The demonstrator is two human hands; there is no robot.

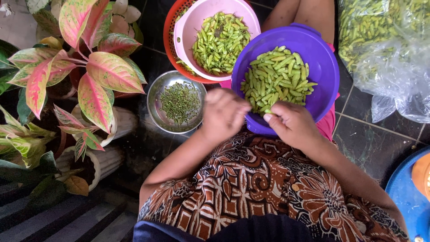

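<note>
presently, the green chillies (275, 78) lie heaped in a purple bowl (324, 67) resting on the person's lap, right of centre. both hands meet at the near edge of the heap. the right hand (293, 123) has thumb and fingers pressed together on a single chilli at the bowl's near rim. the left hand (224, 114) is blurred, fingers curled inward beside it; whether it pinches anything cannot be told.

judged by appearance, each chilli is small, light and fairly firm, with smooth, possibly slick skin; it would best be taken near the stem end with fingertips, since squeezing the body could split it.

just left of the bowl, on the dark tiled floor (367, 134), stands a metal bowl (154, 96) holding thin green stems. farther off, a pink bowl (188, 27) of more chillies sits inside an orange-red strainer (169, 31). at far right lies a clear plastic bag (394, 62) filled with chillies. potted plants with pink and green leaves (96, 67) occupy the left side. a blue rim (401, 188) shows at near right. a brown patterned cloth (251, 188) covers the lap.
</note>
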